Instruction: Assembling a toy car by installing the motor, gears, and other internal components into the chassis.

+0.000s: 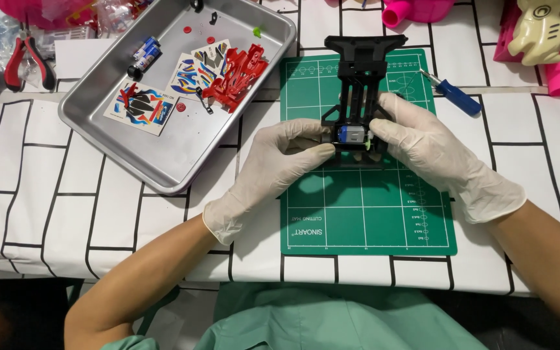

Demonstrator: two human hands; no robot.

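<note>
Both gloved hands close on a black toy-car chassis (358,91) that lies lengthwise on the green cutting mat (364,214), its far end toward twelve o'clock and its near end between the hands. The left hand (273,165) pinches the chassis edge from nine o'clock, thumb and forefinger narrowed against it; the right hand (429,152) grips from three o'clock, fingertips pressing on a small silver-and-blue motor (351,134) seated in the near end. To do this well, I judge the chassis should stay flat on the mat, the left hand bracing while the right pushes the motor squarely, with even pressure, without twisting the small green part beside it. At ten o'clock a metal tray (98,123) holds sticker sheets (140,107), red plastic parts (238,78) and two small batteries (144,55); a blue-handled screwdriver (455,96) lies at two o'clock, and red-handled pliers (24,61) sit far left. The fingers hide the motor's ends and its contacts, so whether it is fully seated cannot be told. Pink and cream toys at the top edge are cut off.
</note>
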